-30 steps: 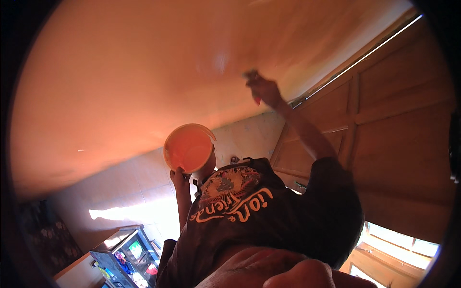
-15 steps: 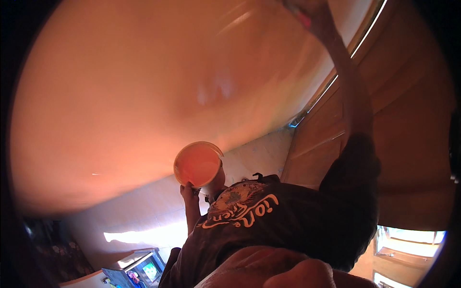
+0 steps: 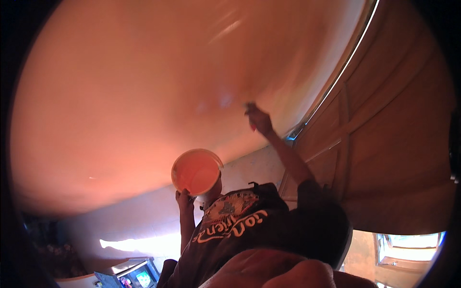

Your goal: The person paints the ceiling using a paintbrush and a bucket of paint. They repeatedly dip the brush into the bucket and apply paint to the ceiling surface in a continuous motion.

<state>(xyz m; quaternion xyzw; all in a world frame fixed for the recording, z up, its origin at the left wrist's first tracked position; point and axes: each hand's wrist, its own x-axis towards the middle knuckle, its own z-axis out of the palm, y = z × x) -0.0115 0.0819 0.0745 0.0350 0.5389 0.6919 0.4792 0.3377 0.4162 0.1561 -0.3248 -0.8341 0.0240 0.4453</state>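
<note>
My left hand (image 3: 185,198) is closed on the rim of an orange-tinted bucket (image 3: 196,169), held out in front of my dark printed T-shirt (image 3: 269,240) with pinkish liquid inside. Up and to the right of the bucket, my right hand (image 3: 260,120) grips a brush (image 3: 249,109) with a red handle, its head blurred. The brush is close to the broad orange wall (image 3: 110,96); whether it touches the surface I cannot tell.
A brown panelled door (image 3: 379,134) rises along the right side. Below the wall lies a tiled floor (image 3: 125,221) with a bright sunlit strip. A cabinet (image 3: 127,273) with items inside stands at the lower left, and a bright window (image 3: 408,247) shows at the lower right.
My right hand swept up to the top right half a second ago and is now back lower and left, near the wall's middle. The bucket sits slightly lower in view than a second ago.
</note>
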